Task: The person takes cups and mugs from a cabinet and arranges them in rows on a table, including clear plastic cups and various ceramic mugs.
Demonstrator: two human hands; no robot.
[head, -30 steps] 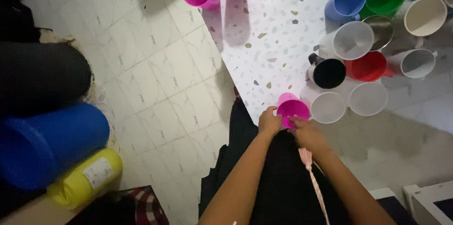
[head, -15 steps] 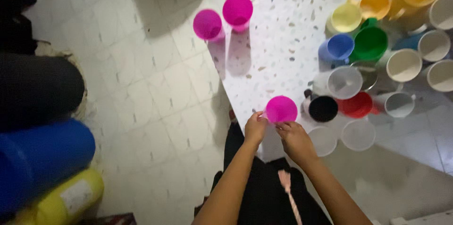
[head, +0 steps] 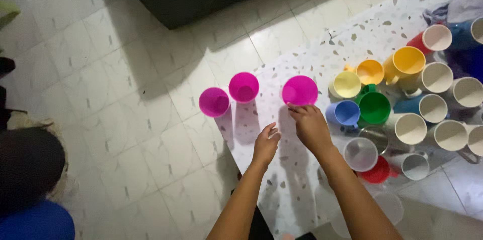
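Note:
Three magenta cups stand in a row on a speckled white table [head: 322, 59]: one at the left [head: 214, 101], one in the middle [head: 244, 87], one at the right [head: 300, 90]. My right hand [head: 311, 128] grips the near rim of the right magenta cup with its fingertips. My left hand [head: 265, 144] hovers just left of it over the tabletop, fingers loosely curled and apart, holding nothing.
Right of the hands crowd many cups and mugs: yellow [head: 347, 84], orange [head: 371, 72], blue [head: 344, 113], green [head: 374, 107], clear [head: 360, 154], red [head: 376, 171], several white-lined ones [head: 436, 37]. Tiled floor [head: 121, 94] lies left; a blue cylinder [head: 37, 222] sits bottom left.
The magenta cup held in both hands near my body has moved forward and now stands beside the other two. My left hand has come off it. The view has shifted forward.

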